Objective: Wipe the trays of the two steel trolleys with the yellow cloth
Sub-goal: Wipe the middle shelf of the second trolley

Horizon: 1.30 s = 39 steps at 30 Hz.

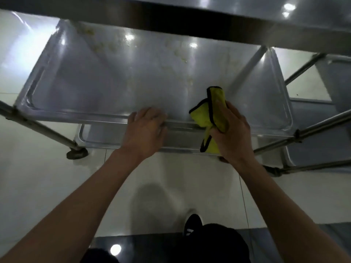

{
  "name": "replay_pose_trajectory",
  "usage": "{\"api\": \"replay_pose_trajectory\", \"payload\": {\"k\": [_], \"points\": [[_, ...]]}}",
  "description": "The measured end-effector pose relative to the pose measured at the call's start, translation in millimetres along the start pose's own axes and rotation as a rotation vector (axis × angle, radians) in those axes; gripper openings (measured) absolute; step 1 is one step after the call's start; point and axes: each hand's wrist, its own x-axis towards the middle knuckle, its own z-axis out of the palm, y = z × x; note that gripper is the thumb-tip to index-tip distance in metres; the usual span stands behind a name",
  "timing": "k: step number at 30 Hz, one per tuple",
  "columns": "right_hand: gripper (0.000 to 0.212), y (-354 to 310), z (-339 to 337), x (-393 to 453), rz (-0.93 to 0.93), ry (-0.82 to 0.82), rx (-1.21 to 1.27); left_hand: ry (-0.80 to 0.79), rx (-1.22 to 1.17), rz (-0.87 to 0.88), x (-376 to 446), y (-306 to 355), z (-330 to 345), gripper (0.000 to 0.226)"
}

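At the near edge of the middle tray (pixel 62 109), the left hand (pixel 145 128) lies flat on the rim with fingers straight, holding nothing and seemingly steadying the trolley. Just to its right, the right hand (pixel 230 131) has its fingers curled round the yellow cloth (pixel 212 114), which is bunched with black-edged corners sticking up over the tray and hanging below its near edge. To wipe well, I judge the cloth should be spread flatter under the palm and drawn in overlapping strokes from the near edge toward the far left corner (where yellowish specks (pixel 91 33) lie thickest), with the left hand kept braced on the rim. The lower tray (pixel 98 137) shows beneath, and the upper shelf (pixel 171 14) overhangs the far edge. The second trolley (pixel 322 118) stands to the right. No brand, label or writing is readable anywhere.
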Motion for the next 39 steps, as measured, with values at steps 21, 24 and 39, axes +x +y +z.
{"api": "replay_pose_trajectory", "payload": {"k": [21, 24, 39], "points": [[0.062, 11.6, 24.7, 43.7, 0.009, 0.008, -0.028, 0.232, 0.026, 0.158, 36.5, 3.3, 38.7, 0.033], [0.059, 15.0, 31.0, 48.1, 0.003, 0.012, -0.028, 0.239, -0.016, 0.137, 46.7, 14.2, 41.2, 0.034], [0.042, 37.1, 63.6, 38.6, -0.166, 0.037, -0.400, 0.179, -0.044, 0.170, 38.7, 25.2, 64.1, 0.028]]}}
